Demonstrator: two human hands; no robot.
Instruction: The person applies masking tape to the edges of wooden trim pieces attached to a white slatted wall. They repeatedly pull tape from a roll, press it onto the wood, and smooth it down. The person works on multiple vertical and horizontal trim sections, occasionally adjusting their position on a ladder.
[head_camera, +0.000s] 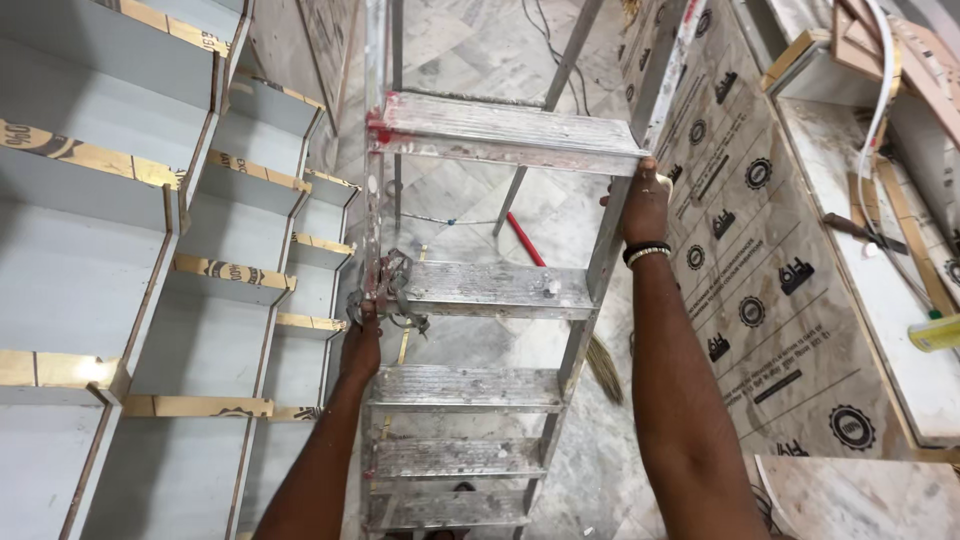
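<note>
I look down an aluminium stepladder (480, 290) with several worn, paint-flecked steps. My left hand (361, 340) grips its left rail beside the second step from the top, where wire and rag are wound around the rail. My right hand (645, 205) holds the right rail just under the top step (505, 132); a black and white band circles that wrist. Both arms stretch down and forward to the ladder.
A grey shelf unit (150, 270) with bare plywood edges stands close on the left. On the right lean printed plywood sheets (770, 260), beside a bench with tools, a white cable (875, 110) and a yellow bottle (935, 333). A red rod (525, 240) and broom lie on the marble floor.
</note>
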